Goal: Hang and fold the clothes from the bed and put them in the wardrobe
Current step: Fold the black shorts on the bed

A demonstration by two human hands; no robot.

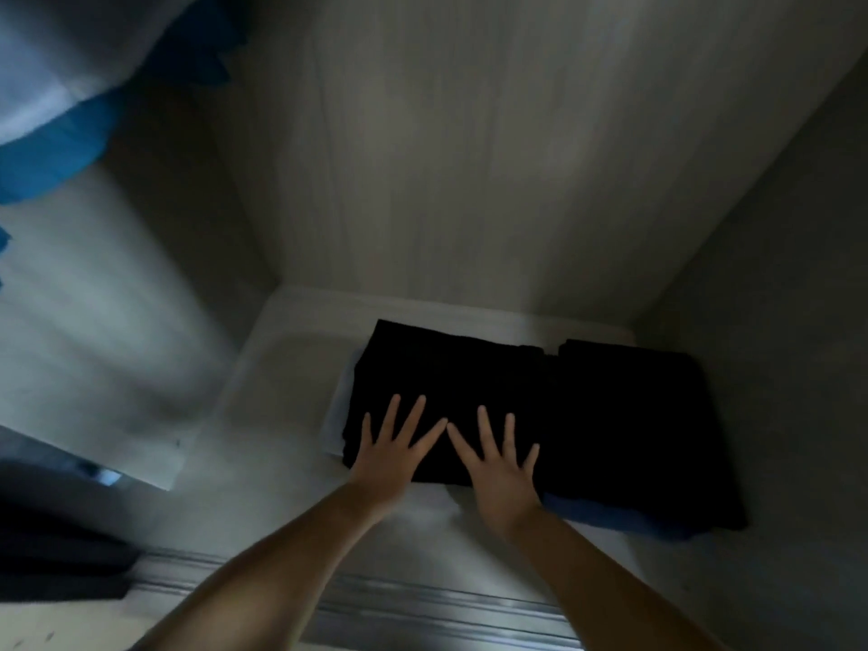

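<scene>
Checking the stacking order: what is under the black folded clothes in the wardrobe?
A light cloth shows at the left edge of the black clothes, and a blue one at the front right. How far either runs underneath is hidden.

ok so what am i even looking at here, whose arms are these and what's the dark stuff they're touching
This is one picture from a camera worn on a person's head, looking forward and down into a wardrobe. The two bare arms are that person's own. The left hand and right hand lie flat with fingers spread on a folded black garment on the wardrobe floor; neither has a grip on anything. A second folded black pile sits right beside it, with something blue showing underneath. Pale fabric peeks out under the left pile. Blue and light clothes hang at the upper left.
</scene>
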